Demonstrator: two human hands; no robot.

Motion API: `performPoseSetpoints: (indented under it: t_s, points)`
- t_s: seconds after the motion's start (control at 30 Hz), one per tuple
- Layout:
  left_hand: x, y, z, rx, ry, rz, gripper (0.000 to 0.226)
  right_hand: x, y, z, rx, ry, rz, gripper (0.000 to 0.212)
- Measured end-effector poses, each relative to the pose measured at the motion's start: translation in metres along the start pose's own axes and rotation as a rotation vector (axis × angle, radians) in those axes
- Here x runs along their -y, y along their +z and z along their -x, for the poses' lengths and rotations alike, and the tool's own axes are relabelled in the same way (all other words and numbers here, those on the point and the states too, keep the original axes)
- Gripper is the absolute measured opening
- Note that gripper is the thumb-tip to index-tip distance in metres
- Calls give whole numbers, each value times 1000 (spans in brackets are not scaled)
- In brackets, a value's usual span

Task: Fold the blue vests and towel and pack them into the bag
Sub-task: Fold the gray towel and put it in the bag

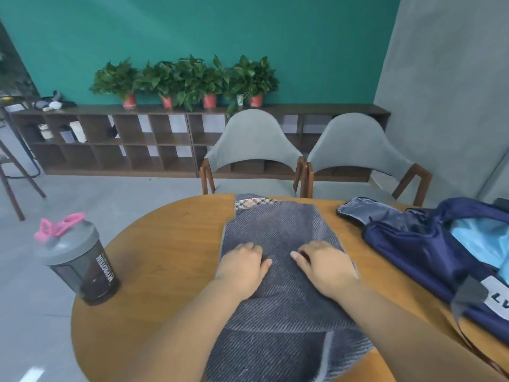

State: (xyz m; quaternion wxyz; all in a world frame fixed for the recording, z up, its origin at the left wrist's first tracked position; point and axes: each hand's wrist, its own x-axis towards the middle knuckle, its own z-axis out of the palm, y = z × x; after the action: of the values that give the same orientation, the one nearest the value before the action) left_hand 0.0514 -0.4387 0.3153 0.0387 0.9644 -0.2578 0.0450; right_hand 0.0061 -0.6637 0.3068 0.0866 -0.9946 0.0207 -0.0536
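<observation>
1. Towel (278, 224), grey with a checked band at its far end, lies lengthwise down the middle of the wooden surface (170, 244); its near end reaches the near edge, where one layer seems doubled over another.
2. Left hand (242, 267) and right hand (325, 267) rest palm-down side by side on the middle of the cloth; the fingers (249, 248) lie loosely spread and press on the fabric, clamped on nothing.
3. Judged from this, the step in hand is folding the towel: flattening it or setting a crease; the fold looks only partly made, since the cloth is long for the bag.
4. Next move likely calls for pinching one end with both hands and bringing it over evenly onto the other, edges matched, then smoothing.
5. Bag (418, 244), navy and unzipped, lies to the right, just beside the towel but apart from it; light blue cloth (484, 238) shows inside, possibly a vest, though I cannot tell.
6. Shaker bottle (80, 260) with a pink lid clip stands at the left edge, well apart.
7. Two grey chairs (252, 136) stand beyond the surface; farther off, potted plants (184, 78) line a low shelf (110, 144).
</observation>
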Motion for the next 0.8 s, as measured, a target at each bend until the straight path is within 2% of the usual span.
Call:
performPoseSetpoints:
  t_s: [0.1, 0.17, 0.23, 0.37, 0.43, 0.5, 0.57, 0.63, 0.7, 0.8]
  points:
    - [3, -9, -17, -151, 21, -17, 33, 1, -4, -16, -202, 29, 33, 43]
    - [10, -8, -31, -213, 56, -8, 27, -4, -1, -31, -317, 13, -35, 27]
    - [16, 0, -45, -189, 45, 13, 34, -8, 4, -46, -351, 72, -92, 29]
    - [22, 14, -71, 114, -39, 119, 66, -11, 0, -84, -144, 463, -423, 61]
    - [22, 21, -78, 246, -43, 106, 76, -9, -8, -102, -8, 536, -585, 70]
    - [22, 32, -78, 320, -30, 66, 77, -4, -22, -112, 112, 527, -723, 63]
    - [25, 42, -75, 319, -17, 11, 75, -3, -30, -117, 219, 467, -846, 42]
    - [26, 45, -73, 305, -13, -14, 74, -3, -36, -120, 310, 404, -856, 23]
    - [26, 45, -74, 312, -8, -16, 73, -4, -37, -127, 306, 403, -858, 16]
    - [25, 44, -74, 310, -5, -24, 72, -4, -42, -139, 245, 490, -1073, 20]
